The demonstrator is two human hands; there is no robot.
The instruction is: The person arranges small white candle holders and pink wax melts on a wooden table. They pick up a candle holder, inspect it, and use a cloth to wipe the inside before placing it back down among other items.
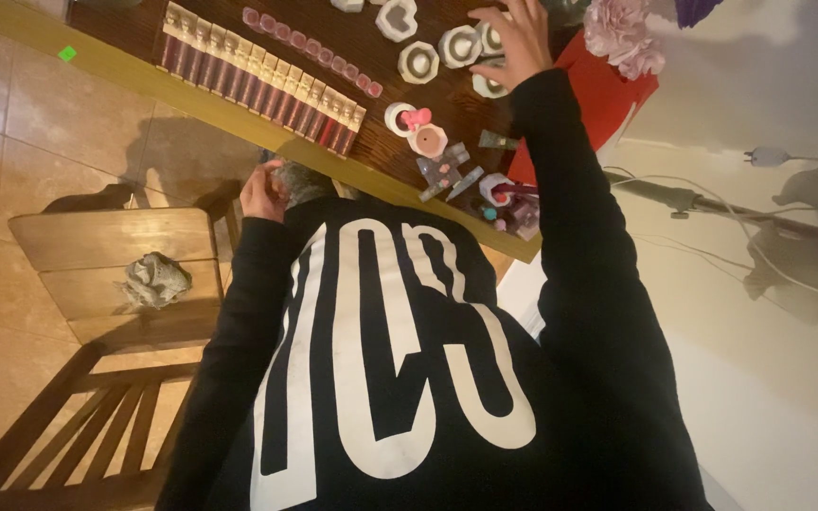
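Observation:
My right hand (515, 40) reaches far across the dark wooden table (239, 102), fingers spread, resting over white ring-shaped pots (459, 45) and holding nothing. My left hand (261, 192) sits just under the table's near edge, curled on a grey crumpled cloth (303, 182). Both arms wear black sleeves, and a black sweater with large white letters fills the lower middle of the view.
A long row of lip-gloss tubes (262, 78) and a row of small pink pots (310, 49) lie on the table. A pink figure in a white pot (416, 119), small bottles (447, 172), a red box (608, 95), pink flowers (622, 33). A wooden chair (111, 241) holds another grey cloth (155, 280).

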